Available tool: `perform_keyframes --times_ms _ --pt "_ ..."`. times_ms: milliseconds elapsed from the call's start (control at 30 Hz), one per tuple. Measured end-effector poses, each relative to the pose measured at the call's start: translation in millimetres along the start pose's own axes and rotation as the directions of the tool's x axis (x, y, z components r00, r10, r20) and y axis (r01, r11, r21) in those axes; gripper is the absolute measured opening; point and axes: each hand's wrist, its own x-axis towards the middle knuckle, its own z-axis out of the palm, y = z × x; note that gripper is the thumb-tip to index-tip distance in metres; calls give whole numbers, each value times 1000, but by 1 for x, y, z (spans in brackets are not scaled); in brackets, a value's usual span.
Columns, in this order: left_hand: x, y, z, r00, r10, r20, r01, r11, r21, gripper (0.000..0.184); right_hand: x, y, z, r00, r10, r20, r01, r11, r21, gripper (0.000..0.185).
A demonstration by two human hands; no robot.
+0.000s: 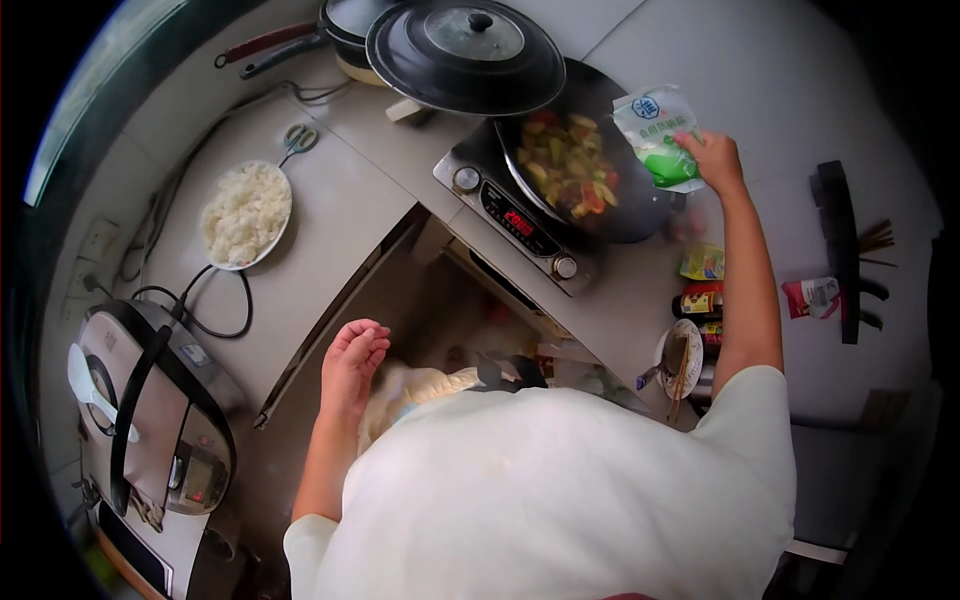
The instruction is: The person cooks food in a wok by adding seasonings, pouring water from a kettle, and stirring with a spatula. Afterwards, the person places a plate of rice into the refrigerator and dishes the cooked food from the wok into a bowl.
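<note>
My right hand (715, 160) is closed on the edge of a white and green salt bag (658, 135), holding it up at the right side of the wok. Behind and below the bag sits the black wok (635, 222), with chopped green, yellow and red vegetables (565, 165) in it. The wok stands on an induction cooker (500, 215) with a lit red display. In front of my body, away from the counter, my left hand (357, 352) has its fingers curled in; nothing shows in it. The bag's opening cannot be made out.
A lidded black pan (465, 55) stands behind the cooker. To the left are a plate of rice (245, 215), scissors (298, 140) and a rice cooker (160, 410). Sauce bottles (703, 302) and a small bowl with chopsticks (680, 350) stand near my right arm.
</note>
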Motion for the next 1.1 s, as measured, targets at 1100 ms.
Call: perform_keyframes --times_ms 1100 --pt "3 -4 -10 999 -37 20 36 998 44 8 -51 13 -14 997 46 64 -46 999 -2 45"
